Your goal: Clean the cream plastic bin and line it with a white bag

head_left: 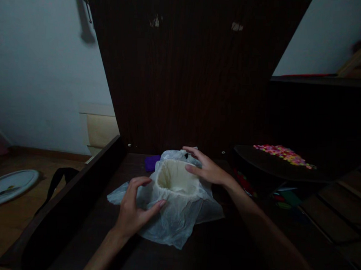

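A small cream container (177,176) stands on a dark wooden surface (216,251), with a thin white plastic bag (175,216) draped over its rim and down its sides. My left hand (133,209) rests on the bag at the near left side of the container, fingers curved and apart. My right hand (207,167) lies on the bag at the far right rim, fingers stretched out. Neither hand closes round anything.
A purple object (152,162) lies just behind the bag. A dark tray with pink and yellow bits (281,154) sits at the right. A dark wooden panel (187,70) rises behind. A white plate (7,186) and a black strap (58,178) lie on the floor at left.
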